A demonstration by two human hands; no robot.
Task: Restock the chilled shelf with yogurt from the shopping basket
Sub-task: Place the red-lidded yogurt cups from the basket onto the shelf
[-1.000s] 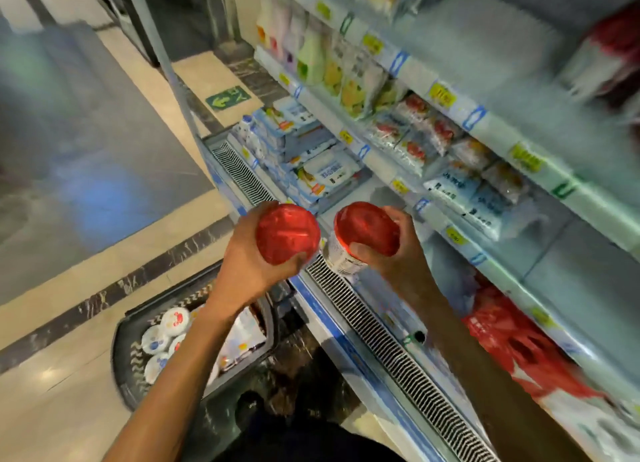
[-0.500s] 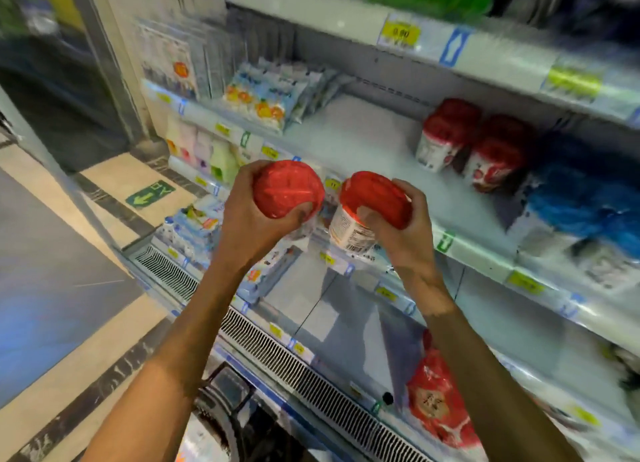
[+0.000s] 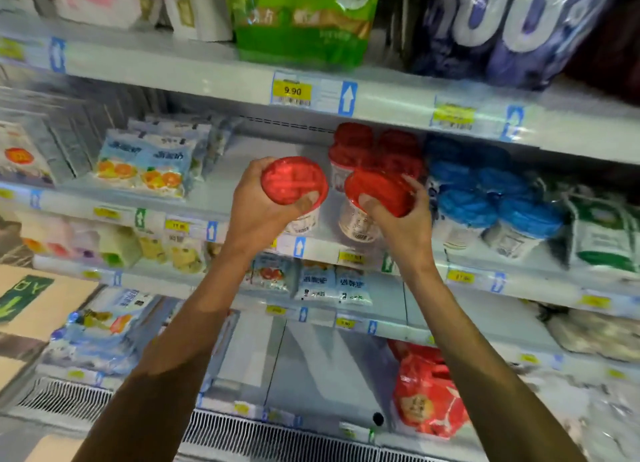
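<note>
Chilled shelf, middle row, has a bare patch at its centre. Far on it sit stacked red-lidded tubs, with blue-lidded tubs to their right and flat fruit packs to the left. The basket is out of view.

My left hand is clenched round one yogurt tub, thumb on the lid edge. My right hand is clenched round a second yogurt tub, thumb on its lid too. Both are in the air over the shelf's near edge, side by side and tilted lid-first toward me. I can't tell whether they touch.

Step, I judge: placing. The tubs are at the shelf but not set down.

Next move calls for pushing both farther in, levelling them, setting the bases flat on the bare patch beside the red stack, then releasing. The second tub is close to that stack and could knock it.
</note>
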